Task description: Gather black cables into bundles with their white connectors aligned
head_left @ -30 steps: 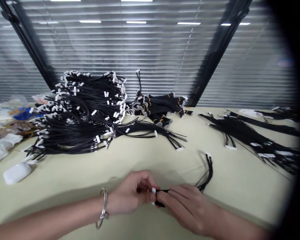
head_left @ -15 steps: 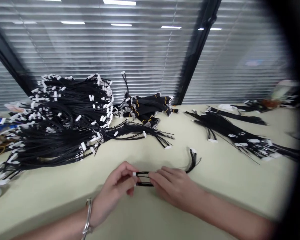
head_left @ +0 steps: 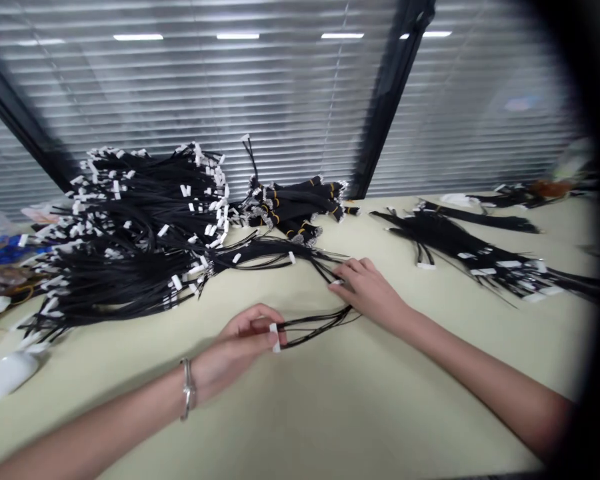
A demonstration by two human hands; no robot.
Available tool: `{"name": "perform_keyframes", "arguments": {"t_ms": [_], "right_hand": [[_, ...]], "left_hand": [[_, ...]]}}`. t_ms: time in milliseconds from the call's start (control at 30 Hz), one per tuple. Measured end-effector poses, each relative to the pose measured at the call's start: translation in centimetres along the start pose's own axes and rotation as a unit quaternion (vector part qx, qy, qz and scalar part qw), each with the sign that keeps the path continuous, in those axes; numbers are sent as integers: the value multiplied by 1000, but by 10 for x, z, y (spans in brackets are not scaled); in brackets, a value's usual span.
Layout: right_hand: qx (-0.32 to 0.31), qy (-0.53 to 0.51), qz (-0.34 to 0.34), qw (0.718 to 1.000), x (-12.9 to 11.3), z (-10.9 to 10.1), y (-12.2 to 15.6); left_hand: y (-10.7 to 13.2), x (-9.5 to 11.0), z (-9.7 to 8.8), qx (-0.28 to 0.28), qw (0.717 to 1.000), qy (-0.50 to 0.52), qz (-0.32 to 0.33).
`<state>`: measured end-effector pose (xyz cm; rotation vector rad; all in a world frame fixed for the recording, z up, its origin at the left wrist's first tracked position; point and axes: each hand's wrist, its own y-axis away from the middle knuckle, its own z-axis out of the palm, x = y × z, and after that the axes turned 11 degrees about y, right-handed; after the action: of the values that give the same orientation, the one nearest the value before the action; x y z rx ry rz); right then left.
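Note:
My left hand [head_left: 247, 340] pinches the white connector [head_left: 275, 337] at one end of a black wire harness [head_left: 313, 327]. From there its thin wires fan out to the right and pass under my other hand, which hides the far end. Farther up the table, my right hand [head_left: 365, 290] has thumb and fingertips closed around the white connector [head_left: 335, 283] of a second harness. The black wires [head_left: 323, 268] of that harness run back left to a loose bunch.
A large heap of black harnesses [head_left: 145, 227] with white connectors fills the left. Behind stands a stack of black bundles with yellow bands [head_left: 300, 203]. More cables [head_left: 460, 243] lie right. A white rounded object [head_left: 10, 375] sits at the left edge. Window blinds [head_left: 280, 100] rise behind.
My right hand has left the middle of the held harness and moved up and away, to the second harness's connector. My left hand keeps its pinch. The view has tilted slightly.

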<state>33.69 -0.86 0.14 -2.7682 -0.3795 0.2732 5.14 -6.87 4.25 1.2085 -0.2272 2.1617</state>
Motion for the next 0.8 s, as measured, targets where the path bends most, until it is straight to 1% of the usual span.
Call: {"name": "perform_keyframes", "arguments": {"t_ms": [67, 200, 300, 400, 467, 533, 633, 700, 733, 767, 800], "right_hand": [[-7, -12, 0, 1000, -3, 0, 1], [3, -55, 23, 998, -6, -7, 1], [22, -113, 66, 991, 0, -12, -2], [25, -208, 112, 971, 5, -13, -7], [26, -286, 137, 948, 7, -11, -9], [37, -362, 161, 917, 8, -8, -10], [75, -456, 190, 866, 11, -5, -9], [98, -500, 194, 838, 15, -5, -8], [104, -531, 194, 818, 17, -4, -8], [108, -570, 194, 791, 19, -5, -8], [110, -614, 195, 757, 21, -5, -9]], "left_hand": [[0, -2, -2, -16, 999, 33, 16], [2, -2, -1, -40, 995, 95, 16], [3, -1, 1, -26, 995, 98, 21], [4, -1, 0, 13, 995, 87, 39], [3, -3, -2, 32, 995, 81, 53], [2, -4, -4, 44, 994, 79, 67], [2, -5, -6, 57, 991, 78, 87], [2, -6, -6, 56, 991, 77, 88], [2, -6, -5, 54, 992, 76, 86], [2, -6, -5, 53, 992, 75, 81], [2, -6, -4, 54, 993, 75, 75]]}}
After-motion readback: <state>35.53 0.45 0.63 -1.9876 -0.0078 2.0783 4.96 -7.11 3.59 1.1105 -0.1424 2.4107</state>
